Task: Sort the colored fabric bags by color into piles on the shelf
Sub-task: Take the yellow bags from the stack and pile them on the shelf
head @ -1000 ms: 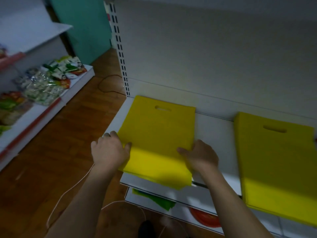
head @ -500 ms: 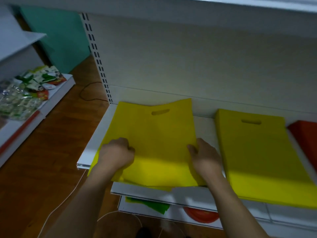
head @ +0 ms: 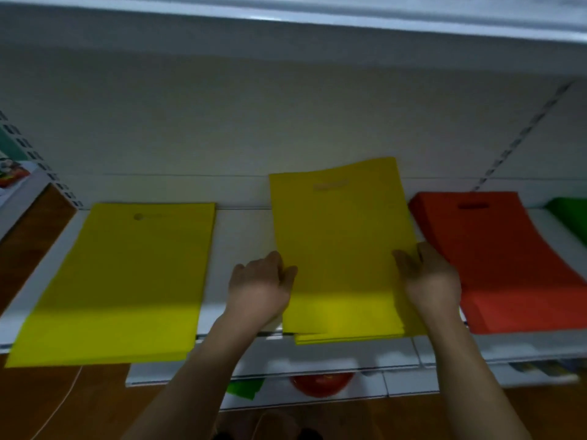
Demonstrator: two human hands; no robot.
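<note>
My left grip (head: 260, 285) pinches the left edge of a yellow bag (head: 341, 249), fingers curled; right grip (head: 427, 277) clasps its right edge likewise. Bag sits atop a yellow pile (head: 346, 337) on the shelf (head: 241, 230). Left of my grips: second yellow pile (head: 127, 274). Right: red pile (head: 508, 265), then green bags (head: 570, 214).

The shelf (head: 244, 227) carries two piles of yellow bags, one at the left (head: 127, 281) and one in the middle (head: 343, 249), one pile of red bags (head: 508, 265), one green bag edge (head: 571, 217), and two hands, left (head: 260, 290) and right (head: 428, 281).
</note>
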